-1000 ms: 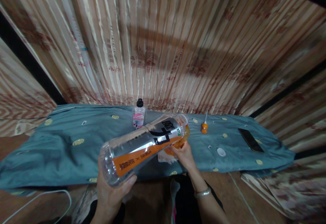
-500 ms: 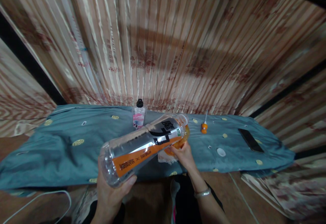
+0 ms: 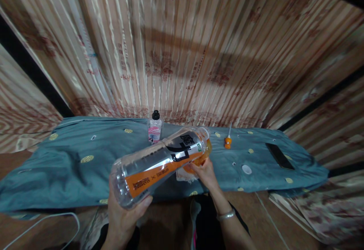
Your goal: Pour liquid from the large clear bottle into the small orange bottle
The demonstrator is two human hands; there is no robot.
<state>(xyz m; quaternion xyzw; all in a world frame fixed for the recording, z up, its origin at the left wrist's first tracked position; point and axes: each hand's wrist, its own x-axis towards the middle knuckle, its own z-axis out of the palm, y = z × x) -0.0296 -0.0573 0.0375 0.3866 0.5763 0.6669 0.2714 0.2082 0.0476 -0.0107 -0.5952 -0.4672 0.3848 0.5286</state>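
left grip clamped on tilted bottle, orange-and-black label with chinese characters.

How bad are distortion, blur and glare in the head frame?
Head view: strong wide-angle bowing of the striped satin curtain, its edges smeared; sheen streaks glare on its folds; the clear plastic bottle with orange label in the left hand stays fairly sharp; floor dim.
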